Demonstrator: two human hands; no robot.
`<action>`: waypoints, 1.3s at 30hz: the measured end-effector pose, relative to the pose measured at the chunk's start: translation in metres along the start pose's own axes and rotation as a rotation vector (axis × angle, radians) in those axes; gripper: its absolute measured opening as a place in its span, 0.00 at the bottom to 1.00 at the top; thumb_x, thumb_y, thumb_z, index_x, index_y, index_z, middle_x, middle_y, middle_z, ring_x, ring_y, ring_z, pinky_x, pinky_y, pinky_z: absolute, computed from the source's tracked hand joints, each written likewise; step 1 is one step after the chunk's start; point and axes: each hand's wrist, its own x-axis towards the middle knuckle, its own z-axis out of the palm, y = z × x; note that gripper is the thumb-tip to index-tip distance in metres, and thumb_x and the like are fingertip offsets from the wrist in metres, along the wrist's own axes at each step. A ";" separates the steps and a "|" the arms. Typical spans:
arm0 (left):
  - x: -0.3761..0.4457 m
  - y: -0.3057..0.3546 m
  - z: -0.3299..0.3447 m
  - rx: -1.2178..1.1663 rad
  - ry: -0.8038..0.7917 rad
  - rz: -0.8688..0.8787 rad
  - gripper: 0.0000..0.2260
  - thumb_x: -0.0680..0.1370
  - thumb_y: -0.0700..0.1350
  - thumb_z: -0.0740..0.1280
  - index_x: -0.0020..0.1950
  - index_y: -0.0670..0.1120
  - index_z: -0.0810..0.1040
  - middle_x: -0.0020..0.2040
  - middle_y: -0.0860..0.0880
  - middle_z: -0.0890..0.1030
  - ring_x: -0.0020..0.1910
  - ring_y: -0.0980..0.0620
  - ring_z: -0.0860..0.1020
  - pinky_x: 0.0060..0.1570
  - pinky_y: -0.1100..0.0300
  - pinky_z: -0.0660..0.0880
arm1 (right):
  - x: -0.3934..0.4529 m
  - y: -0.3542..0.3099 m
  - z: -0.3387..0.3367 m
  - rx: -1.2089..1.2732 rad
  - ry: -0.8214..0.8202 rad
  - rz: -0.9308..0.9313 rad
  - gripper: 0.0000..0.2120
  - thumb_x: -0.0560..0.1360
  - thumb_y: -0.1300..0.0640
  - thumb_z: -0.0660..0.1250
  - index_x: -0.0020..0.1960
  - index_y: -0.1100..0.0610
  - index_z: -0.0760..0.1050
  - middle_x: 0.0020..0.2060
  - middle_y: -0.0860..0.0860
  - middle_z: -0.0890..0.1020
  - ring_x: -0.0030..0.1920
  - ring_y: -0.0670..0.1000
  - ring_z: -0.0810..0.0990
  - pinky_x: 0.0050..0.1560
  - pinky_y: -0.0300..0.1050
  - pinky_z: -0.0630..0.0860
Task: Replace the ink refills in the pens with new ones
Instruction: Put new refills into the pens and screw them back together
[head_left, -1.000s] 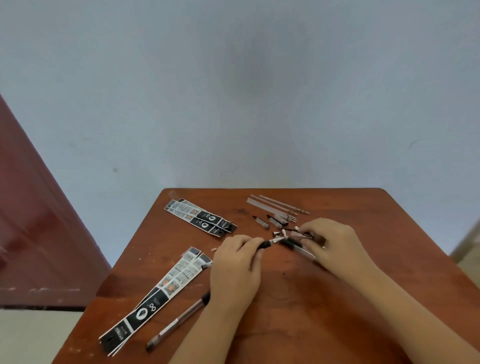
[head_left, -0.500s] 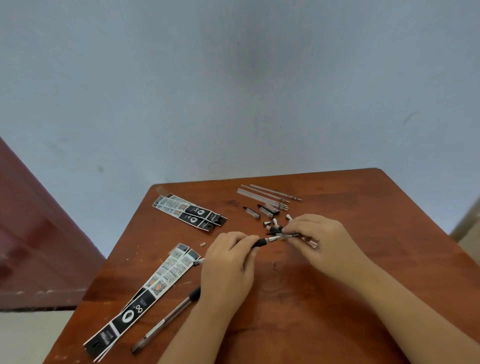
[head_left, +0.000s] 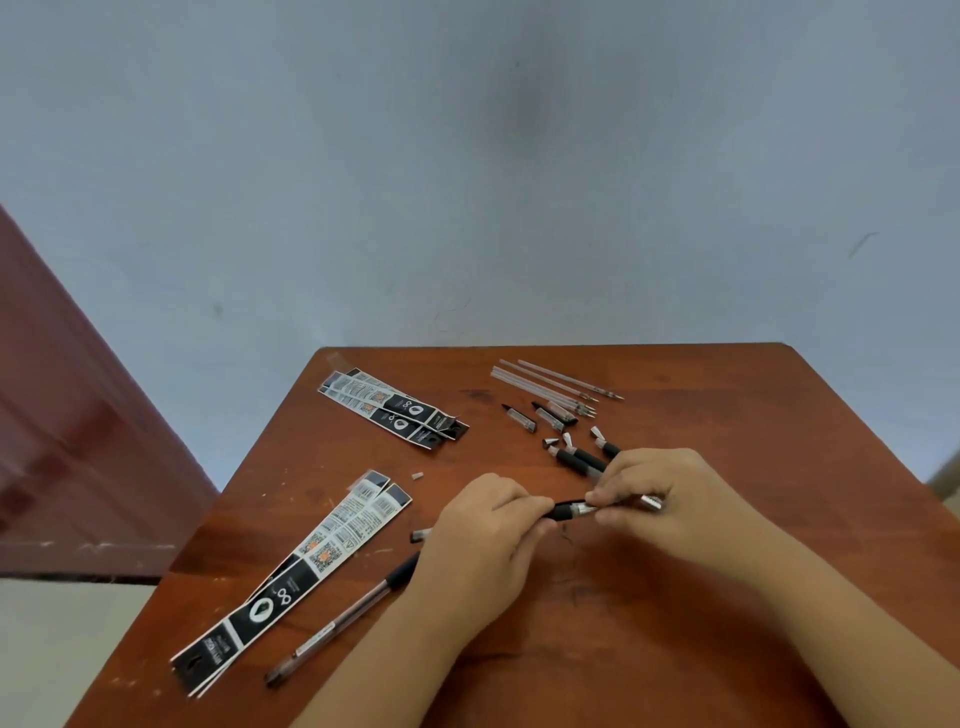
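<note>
Since the frame of half a second ago both hands keep their grip on the same pen, and the right hand has closed more tightly around its front end. At the far left a dark red door (head_left: 78, 441) stands beside the grey-blue wall (head_left: 467, 182). On the near left part of the wooden desk (head_left: 649, 649) lie two long refill packages (head_left: 296, 582), and just to their right one whole pen with a black grip (head_left: 343, 621), its tip end hidden under the left wrist. Farther away, two more refill packages (head_left: 392, 408) lie side by side. The left hand (head_left: 483, 540) has its fingers curled around the barrel of the pen being worked on (head_left: 569, 510), near the middle of the desk. Its black grip section and silver tip part show in the gap between the two hands. The right hand (head_left: 670, 499) pinches this front end with thumb and fingers; a silver piece shows at its right side. Beyond the hands, several black grip sections with small silver cones (head_left: 576, 457) lie loose, then some short dark pen parts (head_left: 540, 415), and at the far side a group of thin clear refills (head_left: 550, 384).
</note>
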 end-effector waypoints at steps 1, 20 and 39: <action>-0.001 -0.001 0.000 -0.004 -0.009 0.001 0.12 0.71 0.47 0.61 0.43 0.42 0.82 0.35 0.48 0.80 0.39 0.57 0.70 0.40 0.64 0.69 | 0.000 -0.001 0.001 0.005 -0.009 0.000 0.09 0.62 0.55 0.69 0.43 0.51 0.80 0.34 0.36 0.77 0.42 0.40 0.78 0.41 0.31 0.75; -0.005 0.014 -0.023 0.315 -0.139 -0.237 0.03 0.59 0.51 0.68 0.28 0.53 0.77 0.23 0.55 0.74 0.25 0.58 0.72 0.22 0.69 0.66 | -0.001 -0.004 0.029 -0.181 0.066 0.021 0.18 0.71 0.54 0.63 0.60 0.55 0.74 0.57 0.49 0.77 0.54 0.39 0.71 0.61 0.37 0.69; -0.063 0.010 -0.059 0.391 -0.165 -0.486 0.14 0.79 0.49 0.58 0.63 0.51 0.73 0.59 0.54 0.75 0.58 0.55 0.70 0.55 0.65 0.64 | -0.003 -0.014 0.039 -0.467 -0.285 0.027 0.23 0.78 0.47 0.53 0.71 0.53 0.58 0.72 0.47 0.58 0.72 0.45 0.54 0.70 0.38 0.49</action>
